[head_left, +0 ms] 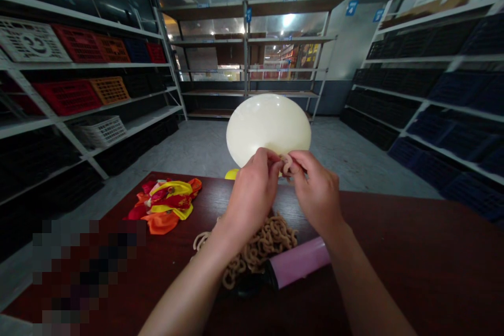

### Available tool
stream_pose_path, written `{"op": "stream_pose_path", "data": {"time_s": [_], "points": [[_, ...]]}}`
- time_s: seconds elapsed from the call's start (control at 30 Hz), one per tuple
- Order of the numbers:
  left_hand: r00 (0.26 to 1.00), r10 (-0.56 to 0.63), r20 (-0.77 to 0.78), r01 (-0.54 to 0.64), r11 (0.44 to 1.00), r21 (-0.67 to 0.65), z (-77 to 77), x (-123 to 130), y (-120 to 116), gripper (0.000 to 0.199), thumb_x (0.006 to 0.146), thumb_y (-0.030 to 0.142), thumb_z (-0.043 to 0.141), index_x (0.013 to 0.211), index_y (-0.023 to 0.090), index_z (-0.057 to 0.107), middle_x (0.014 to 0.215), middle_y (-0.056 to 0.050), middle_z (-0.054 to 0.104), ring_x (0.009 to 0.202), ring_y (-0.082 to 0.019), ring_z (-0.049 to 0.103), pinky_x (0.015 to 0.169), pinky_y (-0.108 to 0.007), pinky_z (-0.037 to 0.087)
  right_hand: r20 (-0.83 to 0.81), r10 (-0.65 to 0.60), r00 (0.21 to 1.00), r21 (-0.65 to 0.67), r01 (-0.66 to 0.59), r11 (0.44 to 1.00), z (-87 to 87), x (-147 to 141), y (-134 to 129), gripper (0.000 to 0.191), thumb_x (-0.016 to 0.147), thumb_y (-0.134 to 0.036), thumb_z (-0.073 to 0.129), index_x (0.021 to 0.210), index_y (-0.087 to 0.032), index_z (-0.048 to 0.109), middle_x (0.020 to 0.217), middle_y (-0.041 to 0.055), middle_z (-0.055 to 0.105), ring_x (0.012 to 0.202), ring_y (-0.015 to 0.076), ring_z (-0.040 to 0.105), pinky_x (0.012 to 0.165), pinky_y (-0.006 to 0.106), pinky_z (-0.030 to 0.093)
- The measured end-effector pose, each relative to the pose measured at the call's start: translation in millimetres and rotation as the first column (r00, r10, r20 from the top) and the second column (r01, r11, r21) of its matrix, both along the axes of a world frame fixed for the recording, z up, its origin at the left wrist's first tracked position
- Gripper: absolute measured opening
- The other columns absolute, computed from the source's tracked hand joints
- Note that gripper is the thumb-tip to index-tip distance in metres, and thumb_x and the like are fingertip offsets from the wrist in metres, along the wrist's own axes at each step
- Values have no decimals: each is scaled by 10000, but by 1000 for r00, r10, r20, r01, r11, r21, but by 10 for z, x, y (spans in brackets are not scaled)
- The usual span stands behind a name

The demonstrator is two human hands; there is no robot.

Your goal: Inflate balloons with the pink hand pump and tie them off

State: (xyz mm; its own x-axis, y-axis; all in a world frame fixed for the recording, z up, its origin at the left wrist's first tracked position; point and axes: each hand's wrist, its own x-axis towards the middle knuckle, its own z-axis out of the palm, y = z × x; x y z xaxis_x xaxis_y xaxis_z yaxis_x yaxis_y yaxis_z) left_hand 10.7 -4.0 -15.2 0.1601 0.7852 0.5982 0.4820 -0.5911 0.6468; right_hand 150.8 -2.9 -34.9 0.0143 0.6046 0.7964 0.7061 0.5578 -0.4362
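Note:
A large inflated cream-white balloon (pixel 269 126) hangs beyond the table edge, just past both hands. My left hand (pixel 260 172) is closed in a pinch at the balloon's lower end, where the neck is hidden by the fingers. My right hand (pixel 315 181) pinches a small tan band (pixel 287 165), which curls between the two hands. Below them on the table lies a heap of similar tan bands (pixel 271 239), partly covered by my left forearm. A pink hand pump (pixel 300 262) with a black end lies beside the heap, partly behind my right forearm.
A pile of red, yellow and orange limp pieces (pixel 169 202) lies on the dark red table (pixel 401 252) at left. Something yellow (pixel 231 174) shows past the table edge. Shelves with crates (pixel 79 95) stand left and right; a metal rack (pixel 246 52) stands behind.

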Motion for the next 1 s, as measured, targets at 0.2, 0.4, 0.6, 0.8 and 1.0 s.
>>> {"op": "stream_pose_path", "data": {"time_s": [0.2, 0.4, 0.6, 0.8, 1.0], "points": [[994, -91, 57, 98, 986, -132, 81, -163, 65, 106, 930, 222, 561, 863, 168, 623, 790, -25, 689, 711, -152, 618, 659, -267, 447, 119, 43, 992, 35, -47, 998, -30, 3, -9, 221, 994, -276, 420, 978, -238, 638, 838, 25, 715, 746, 141, 659, 714, 273, 501], [995, -81, 50, 88, 983, -159, 83, -179, 68, 135, 944, 242, 530, 863, 168, 608, 752, -20, 669, 660, -145, 602, 626, -261, 434, 213, 91, 973, 73, -108, 991, -23, 8, -5, 222, 1010, -240, 398, 1000, -217, 619, 859, 36, 706, 815, 140, 664, 758, 274, 504], [995, -49, -85, 40, 994, -106, 61, -154, 47, 157, 956, 232, 489, 857, 175, 597, 800, -43, 680, 739, -177, 613, 657, -284, 427, 230, 75, 970, 59, -90, 994, -42, 60, -10, 246, 1005, -255, 407, 1026, -226, 650, 894, 41, 723, 837, 148, 670, 776, 294, 512], [976, -37, -213, 9, 992, -129, 84, -237, 65, 273, 970, 231, 407, 771, 176, 585, 730, -46, 638, 688, -179, 581, 653, -303, 407, 148, 95, 985, 80, -107, 991, -81, -87, -42, 239, 970, -243, 469, 996, -260, 706, 893, 26, 754, 822, 162, 695, 772, 306, 529], [994, -68, 89, 77, 992, -97, 61, -215, 90, 134, 930, 322, 556, 914, 189, 552, 666, 22, 586, 606, -129, 529, 585, -252, 378, -159, 104, 982, -66, -115, 991, -1, -204, -118, 187, 923, -324, 555, 923, -238, 720, 783, 14, 721, 645, 138, 628, 613, 267, 488]]}}
